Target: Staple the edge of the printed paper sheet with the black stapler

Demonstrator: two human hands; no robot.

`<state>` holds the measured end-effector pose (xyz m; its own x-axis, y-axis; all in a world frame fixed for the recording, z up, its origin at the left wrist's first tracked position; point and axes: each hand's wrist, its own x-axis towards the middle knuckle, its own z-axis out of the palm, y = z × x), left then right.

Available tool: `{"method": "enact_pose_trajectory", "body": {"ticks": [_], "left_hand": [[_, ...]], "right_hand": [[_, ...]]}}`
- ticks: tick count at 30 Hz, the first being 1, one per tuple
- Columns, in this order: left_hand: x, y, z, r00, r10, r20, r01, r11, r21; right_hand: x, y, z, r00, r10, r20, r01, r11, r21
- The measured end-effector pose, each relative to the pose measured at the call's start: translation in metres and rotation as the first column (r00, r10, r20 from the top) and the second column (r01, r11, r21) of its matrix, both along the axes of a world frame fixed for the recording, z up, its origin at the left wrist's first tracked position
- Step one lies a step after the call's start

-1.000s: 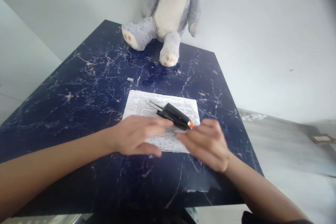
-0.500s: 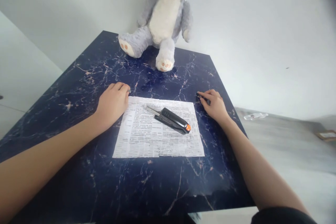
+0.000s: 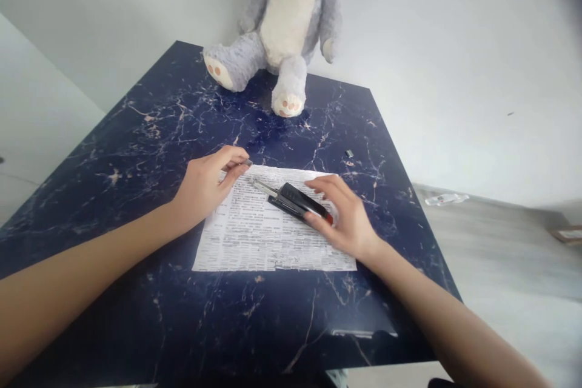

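Note:
A black stapler [image 3: 293, 199] with a red-orange end lies on a printed sheet of paper [image 3: 240, 248], its metal rail sticking out to the left. My right hand [image 3: 343, 215] is at the stapler's right end, thumb on the near side and fingers apart on the far side, not closed round it. Pinched between the fingertips of my left hand [image 3: 209, 179] is a small grey strip [image 3: 248, 162], at the sheet's far left corner. It looks like a piece of staples, but is too small to be sure. A small dark grey piece [image 3: 349, 153] lies on the table beyond the sheet.
The dark blue marble-patterned table [image 3: 227, 315] carries all of this. A large grey-and-white plush toy [image 3: 288, 18] sits at its far edge against the wall. A clear plastic item [image 3: 446, 199] lies on the floor to the right.
My right hand has left the small dark piece by the table's right side and moved left to the stapler. My left hand has shifted slightly right, over the sheet's corner.

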<state>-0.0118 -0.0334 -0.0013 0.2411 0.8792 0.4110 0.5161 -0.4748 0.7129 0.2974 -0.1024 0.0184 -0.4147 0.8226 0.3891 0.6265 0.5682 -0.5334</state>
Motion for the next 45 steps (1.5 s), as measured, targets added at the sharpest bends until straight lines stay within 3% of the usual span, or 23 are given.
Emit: {"method": "enact_pose_trajectory", "body": {"ticks": [5, 13, 17, 24, 31, 36, 45], "left_hand": [[0.003, -0.002, 0.001, 1.0, 0.007, -0.023, -0.007, 1.0, -0.002], [0.003, -0.008, 0.0, 0.985, -0.144, -0.096, 0.149, 0.988, 0.049], [0.002, -0.008, 0.0, 0.908, -0.398, -0.127, 0.408, 0.911, 0.058], [0.008, -0.001, -0.001, 0.845, -0.508, -0.168, 0.534, 0.793, 0.292], [0.01, 0.001, 0.003, 0.808, -0.585, -0.072, 0.588, 0.791, 0.167], [0.011, 0.0, 0.007, 0.84, -0.536, -0.088, 0.543, 0.835, 0.094], [0.011, 0.0, 0.005, 0.855, -0.509, -0.102, 0.515, 0.856, 0.041]], "right_hand": [[-0.015, -0.007, -0.018, 0.997, 0.058, 0.058, -0.055, 0.997, -0.051], [-0.011, -0.006, -0.016, 0.992, 0.108, 0.065, -0.105, 0.994, -0.04], [-0.009, -0.004, -0.016, 0.992, 0.109, 0.057, -0.105, 0.992, -0.069], [-0.004, -0.003, -0.02, 0.98, 0.197, 0.027, -0.196, 0.98, -0.025], [-0.004, -0.003, -0.017, 0.983, 0.181, 0.037, -0.181, 0.984, -0.006], [-0.004, -0.003, -0.017, 0.983, 0.162, 0.086, -0.165, 0.986, 0.034], [-0.003, -0.003, -0.015, 0.98, 0.147, 0.132, -0.155, 0.986, 0.056]]}}
